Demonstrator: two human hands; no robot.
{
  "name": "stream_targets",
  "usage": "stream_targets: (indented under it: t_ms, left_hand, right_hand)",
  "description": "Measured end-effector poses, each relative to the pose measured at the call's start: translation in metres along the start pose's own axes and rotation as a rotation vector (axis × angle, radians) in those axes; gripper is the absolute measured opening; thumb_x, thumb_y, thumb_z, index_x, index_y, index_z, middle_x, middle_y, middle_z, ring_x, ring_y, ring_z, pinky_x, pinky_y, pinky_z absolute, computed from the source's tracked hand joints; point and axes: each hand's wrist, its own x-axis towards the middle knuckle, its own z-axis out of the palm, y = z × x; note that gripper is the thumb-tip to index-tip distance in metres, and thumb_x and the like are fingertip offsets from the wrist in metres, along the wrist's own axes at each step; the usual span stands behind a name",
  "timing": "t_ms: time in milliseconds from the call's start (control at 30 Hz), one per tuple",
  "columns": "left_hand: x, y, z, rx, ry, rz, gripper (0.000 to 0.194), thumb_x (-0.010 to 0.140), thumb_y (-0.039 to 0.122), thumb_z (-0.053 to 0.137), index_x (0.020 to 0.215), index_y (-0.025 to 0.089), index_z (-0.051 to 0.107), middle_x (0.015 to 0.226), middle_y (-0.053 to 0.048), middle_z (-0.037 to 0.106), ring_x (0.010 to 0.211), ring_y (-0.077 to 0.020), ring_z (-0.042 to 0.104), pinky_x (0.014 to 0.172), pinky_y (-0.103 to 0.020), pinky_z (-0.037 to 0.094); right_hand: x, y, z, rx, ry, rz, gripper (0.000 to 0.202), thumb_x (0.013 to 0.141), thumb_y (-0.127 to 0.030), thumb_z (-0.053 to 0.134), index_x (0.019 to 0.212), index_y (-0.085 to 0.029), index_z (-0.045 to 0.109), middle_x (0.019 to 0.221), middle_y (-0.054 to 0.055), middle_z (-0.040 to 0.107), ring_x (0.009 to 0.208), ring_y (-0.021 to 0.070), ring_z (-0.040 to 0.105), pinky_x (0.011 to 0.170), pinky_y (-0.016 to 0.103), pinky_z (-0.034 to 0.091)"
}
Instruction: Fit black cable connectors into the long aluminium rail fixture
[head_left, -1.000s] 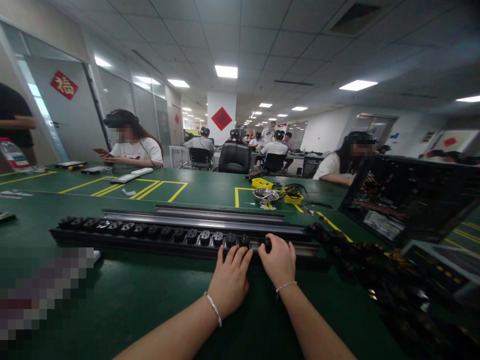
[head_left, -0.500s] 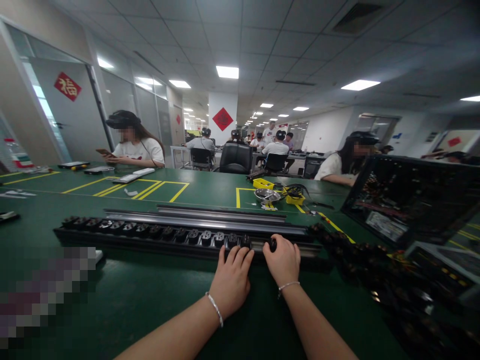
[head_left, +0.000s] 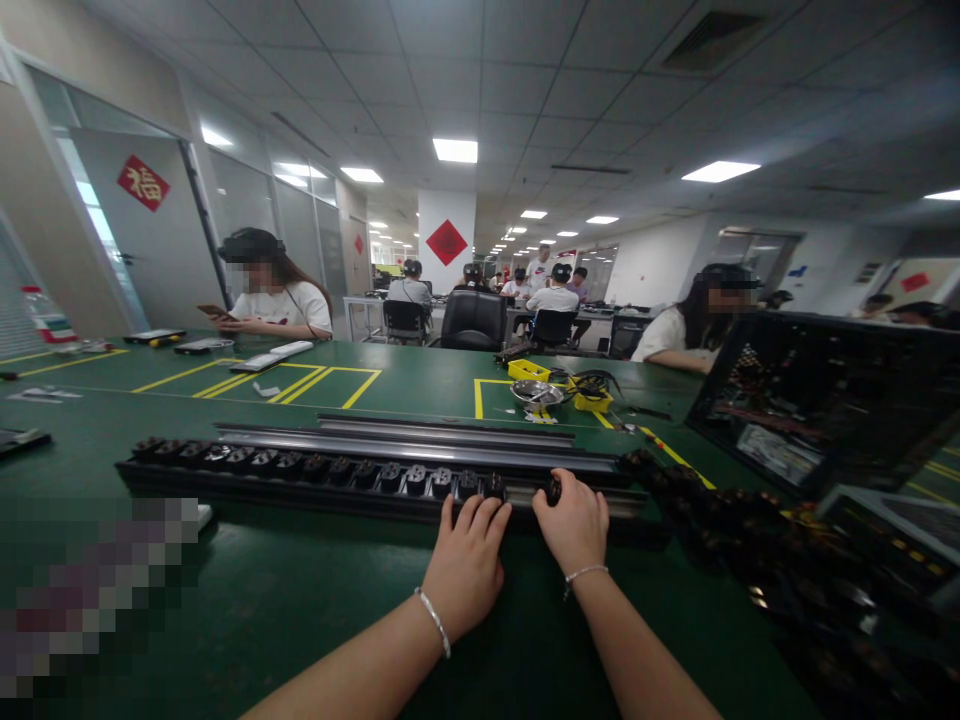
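Note:
A long black rail (head_left: 247,491) lies across the table in front of me, with a row of round black socket modules (head_left: 391,474) seated along most of its length. My left hand (head_left: 466,560) lies at the rail's near edge, fingers stretched out and touching by the last module in the row. Just right of it, my right hand (head_left: 574,520) grips a single black socket module (head_left: 553,489) between thumb and fingers, at the rail's bare right section. A gap separates this module from the row. The fingers partly cover it, so its face is hidden.
Behind the rail lie more metal rails (head_left: 450,450). A dark heap of loose modules (head_left: 720,515) spreads to the right, beside an open black computer case (head_left: 847,400). Farther back are a metal bowl (head_left: 536,393) and yellow bins (head_left: 529,371). People sit beyond the table.
My right hand with its module has shifted slightly right, widening the gap to the row a little. My left hand keeps about the same place on the rail. The view has turned slightly.

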Motion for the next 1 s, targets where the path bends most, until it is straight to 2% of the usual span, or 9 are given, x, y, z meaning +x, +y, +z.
stream_targets:
  t_ms: [567, 1000]
  left_hand:
    - [0.001, 0.001, -0.001, -0.002, 0.004, -0.011, 0.057, 0.077, 0.018, 0.046, 0.133, 0.025, 0.039, 0.132, -0.004, 0.047, 0.124, -0.0238, 0.034, 0.11, -0.054, 0.013]
    - [0.001, 0.003, -0.003, 0.013, -0.014, -0.019, 0.058, 0.077, 0.017, 0.045, 0.134, 0.025, 0.038, 0.134, -0.003, 0.046, 0.125, -0.0229, 0.033, 0.111, -0.053, 0.012]
  right_hand:
    - [0.004, 0.011, -0.005, -0.018, -0.027, 0.056, 0.037, 0.075, -0.026, 0.045, 0.11, -0.019, 0.054, 0.102, 0.007, 0.064, 0.106, 0.021, 0.053, 0.103, 0.042, 0.019]
    - [0.006, 0.016, -0.012, -0.063, -0.016, 0.053, 0.037, 0.076, -0.025, 0.044, 0.11, -0.018, 0.054, 0.101, 0.007, 0.065, 0.102, 0.022, 0.054, 0.097, 0.037, 0.027]
